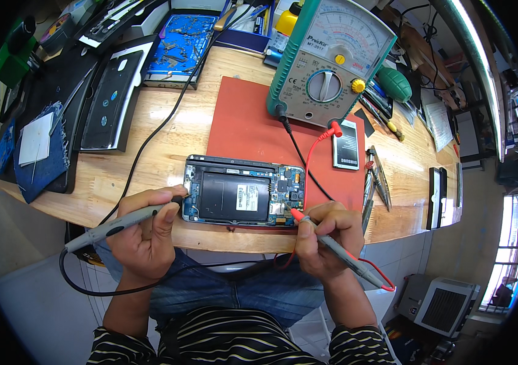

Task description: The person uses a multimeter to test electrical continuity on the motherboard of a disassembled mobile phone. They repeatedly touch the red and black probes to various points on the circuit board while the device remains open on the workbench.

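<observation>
left fingers (151,197) pinch the black-lead probe (105,230), right fingers (339,220) the red-lead probe (349,258), presumably for steady tips at either end of the opened smartphone (225,193), lying flat mostly on the red mat (244,125); the analog multimeter (308,67) faces inward, likely for easy reading.

Left grip (144,243), right grip (332,240) pinched

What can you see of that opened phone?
The opened phone lies flat and sideways near the edge of the wooden table, overlapping the red mat. Its dark frame surrounds a black recess with a white label; bluish circuit board shows at both ends. The left hand holds a black-tipped probe at its left end, the right hand a red-tipped probe at its lower right; contact is unclear.
</observation>
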`<control>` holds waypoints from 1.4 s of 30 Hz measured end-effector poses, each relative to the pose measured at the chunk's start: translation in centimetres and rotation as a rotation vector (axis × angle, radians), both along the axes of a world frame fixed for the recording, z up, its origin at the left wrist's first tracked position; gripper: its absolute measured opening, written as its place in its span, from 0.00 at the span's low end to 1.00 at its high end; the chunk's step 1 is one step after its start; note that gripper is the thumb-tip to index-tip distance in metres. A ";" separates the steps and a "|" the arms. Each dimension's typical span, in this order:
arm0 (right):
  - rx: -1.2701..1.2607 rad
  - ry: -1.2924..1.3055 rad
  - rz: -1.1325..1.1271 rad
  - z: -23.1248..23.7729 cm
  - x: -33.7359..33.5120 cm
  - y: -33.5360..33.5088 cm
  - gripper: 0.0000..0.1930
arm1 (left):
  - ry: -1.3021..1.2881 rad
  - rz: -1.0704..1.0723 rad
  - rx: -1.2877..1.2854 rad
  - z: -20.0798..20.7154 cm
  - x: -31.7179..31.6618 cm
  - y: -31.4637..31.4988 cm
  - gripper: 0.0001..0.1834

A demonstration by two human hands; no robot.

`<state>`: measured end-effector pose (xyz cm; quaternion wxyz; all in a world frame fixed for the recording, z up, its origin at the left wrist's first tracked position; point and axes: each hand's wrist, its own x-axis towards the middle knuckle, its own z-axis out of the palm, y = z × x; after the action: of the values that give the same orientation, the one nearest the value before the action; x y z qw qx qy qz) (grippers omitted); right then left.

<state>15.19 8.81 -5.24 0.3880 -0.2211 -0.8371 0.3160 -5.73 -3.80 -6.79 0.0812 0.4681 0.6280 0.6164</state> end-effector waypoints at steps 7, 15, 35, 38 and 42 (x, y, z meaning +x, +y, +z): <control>-0.004 0.002 0.005 -0.1 0.0 0.1 0.12 | 0.033 -0.002 -0.011 0.0 -0.2 0.0 0.09; -0.003 -0.006 0.002 0.0 0.0 0.0 0.12 | 0.018 -0.027 -0.087 0.3 -0.1 -0.5 0.08; 0.080 0.090 -0.028 -0.4 -0.4 0.6 0.14 | 0.018 0.003 0.002 -0.1 0.0 0.0 0.09; 0.089 0.094 -0.027 -0.4 -0.4 0.6 0.14 | 0.011 -0.010 -0.018 -0.1 -0.1 -0.1 0.09; 0.073 0.107 -0.028 -0.5 -0.4 0.5 0.14 | 0.013 -0.031 -0.068 0.1 -0.1 -0.4 0.08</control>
<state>14.74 9.34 -5.71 0.4446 -0.2012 -0.8228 0.2913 -5.83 -4.22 -6.72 0.1025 0.4788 0.6418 0.5902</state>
